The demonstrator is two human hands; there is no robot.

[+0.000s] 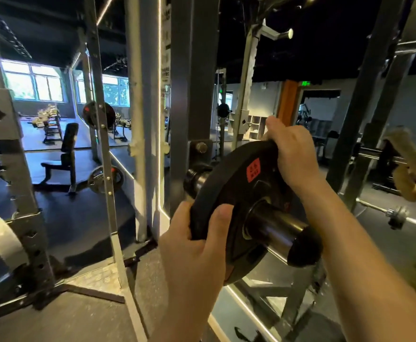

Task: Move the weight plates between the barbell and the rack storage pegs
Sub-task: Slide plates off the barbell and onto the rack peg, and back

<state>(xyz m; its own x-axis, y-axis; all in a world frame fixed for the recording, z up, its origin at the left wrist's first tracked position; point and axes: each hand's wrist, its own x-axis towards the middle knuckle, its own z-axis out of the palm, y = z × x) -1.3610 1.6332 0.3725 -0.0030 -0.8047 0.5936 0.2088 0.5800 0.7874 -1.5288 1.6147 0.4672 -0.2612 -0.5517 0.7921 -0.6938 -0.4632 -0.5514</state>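
Note:
A black weight plate [239,191] with a red label sits on a thick steel sleeve [276,225] that points toward me and ends in a dark cap. My left hand [197,243] grips the plate's lower left rim, thumb on its face. My right hand [293,156] grips the upper right rim, fingers curled over the edge. Behind the plate a dark collar [195,178] sits against the grey rack upright [192,95]. Whether the sleeve is the barbell's end or a storage peg, I cannot tell.
A mirror on the left reflects a bench [64,159] and two plates [105,178] on a rack. A bare peg [278,33] juts out high up. Another bar [379,211] lies low at the right. Rack uprights [364,107] stand at right.

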